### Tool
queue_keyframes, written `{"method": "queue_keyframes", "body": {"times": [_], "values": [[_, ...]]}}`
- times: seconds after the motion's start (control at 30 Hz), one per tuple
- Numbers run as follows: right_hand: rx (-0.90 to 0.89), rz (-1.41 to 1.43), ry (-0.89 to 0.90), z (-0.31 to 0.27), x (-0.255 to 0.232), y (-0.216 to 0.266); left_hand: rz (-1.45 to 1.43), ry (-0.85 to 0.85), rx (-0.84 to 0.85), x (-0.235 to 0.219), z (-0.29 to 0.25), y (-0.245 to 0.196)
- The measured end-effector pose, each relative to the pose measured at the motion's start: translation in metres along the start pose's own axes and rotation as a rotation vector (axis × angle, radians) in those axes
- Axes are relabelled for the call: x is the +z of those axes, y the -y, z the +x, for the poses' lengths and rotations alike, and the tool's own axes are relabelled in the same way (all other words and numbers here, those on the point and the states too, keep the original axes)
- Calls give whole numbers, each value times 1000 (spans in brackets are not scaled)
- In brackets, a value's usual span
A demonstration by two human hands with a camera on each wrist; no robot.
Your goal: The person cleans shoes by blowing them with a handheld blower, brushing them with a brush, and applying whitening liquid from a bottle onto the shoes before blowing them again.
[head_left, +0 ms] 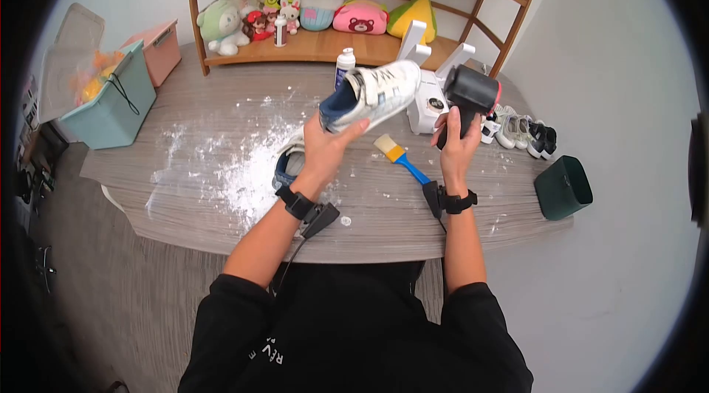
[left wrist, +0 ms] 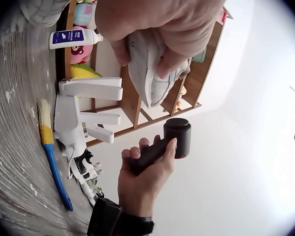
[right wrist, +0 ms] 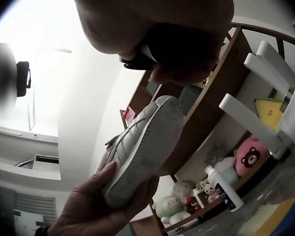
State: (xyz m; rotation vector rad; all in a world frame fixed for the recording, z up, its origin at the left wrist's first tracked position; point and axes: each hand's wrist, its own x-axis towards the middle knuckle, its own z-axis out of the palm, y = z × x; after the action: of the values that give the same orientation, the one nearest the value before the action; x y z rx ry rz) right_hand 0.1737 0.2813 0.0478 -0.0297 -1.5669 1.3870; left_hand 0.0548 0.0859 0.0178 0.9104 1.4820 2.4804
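My left hand (head_left: 323, 151) grips a white sneaker (head_left: 388, 94) with a blue lining by its heel end, held up above the table. In the right wrist view the sneaker's pale sole (right wrist: 150, 142) shows, with the fingers and thumb wrapped about the heel. To the right, my right hand (head_left: 459, 148) holds a black hair dryer (head_left: 473, 90) by its handle, the barrel level with the sneaker and apart from it. The second sneaker (head_left: 286, 164) lies on the table, partly hidden behind my left forearm. A brush (head_left: 402, 159) with a blue handle lies between my arms.
White powder (head_left: 247, 179) is scattered over the table (head_left: 384, 234). Behind the sneaker stand a white bottle (head_left: 345, 60) and a white device with upright arms (head_left: 426, 101). Small shoes (head_left: 515, 129) and a green bin (head_left: 563, 188) sit right; a teal box (head_left: 111, 116) is left.
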Motion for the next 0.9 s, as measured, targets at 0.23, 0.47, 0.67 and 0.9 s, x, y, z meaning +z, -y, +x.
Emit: {"method": "queue_keyframes", "body": {"times": [0.23, 0.47, 0.67, 0.9], "values": [[-70, -413, 111, -1, 1, -7, -109, -45, -3, -6, 4, 12], [-398, -577, 370, -18, 20, -1, -182, -118, -36, -11, 4, 17], [-261, -591, 204, -6, 14, -1, -172, -101, -13, -8, 5, 16], [-224, -582, 149, -3, 17, 4, 94, -64, 64, -12, 3, 6]]}}
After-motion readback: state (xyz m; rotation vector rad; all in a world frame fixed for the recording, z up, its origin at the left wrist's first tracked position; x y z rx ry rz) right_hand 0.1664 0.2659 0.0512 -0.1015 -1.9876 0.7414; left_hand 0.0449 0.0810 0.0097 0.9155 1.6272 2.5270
